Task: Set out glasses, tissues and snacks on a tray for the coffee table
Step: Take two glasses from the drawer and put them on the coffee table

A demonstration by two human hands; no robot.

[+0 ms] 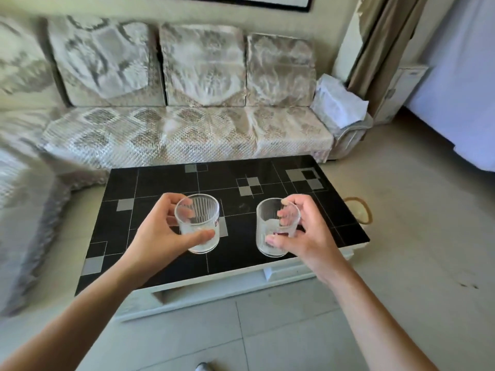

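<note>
Two clear ribbed glasses are in the head view, both empty and upright, one in each hand. My left hand (158, 231) grips the left glass (199, 226) from its left side, thumb across the front. My right hand (308, 236) holds the right glass (273, 231) from its right side, fingers over the rim. Both glasses hover over the near half of the black tiled coffee table (267, 178). No tray, tissues or snacks show on the table.
A patterned sofa (187, 129) runs behind the table and along the left. A white tissue-like bundle (340, 103) lies on the sofa's right arm. A woven basket (360, 210) stands on the floor right of the table. A curtain hangs at the back right.
</note>
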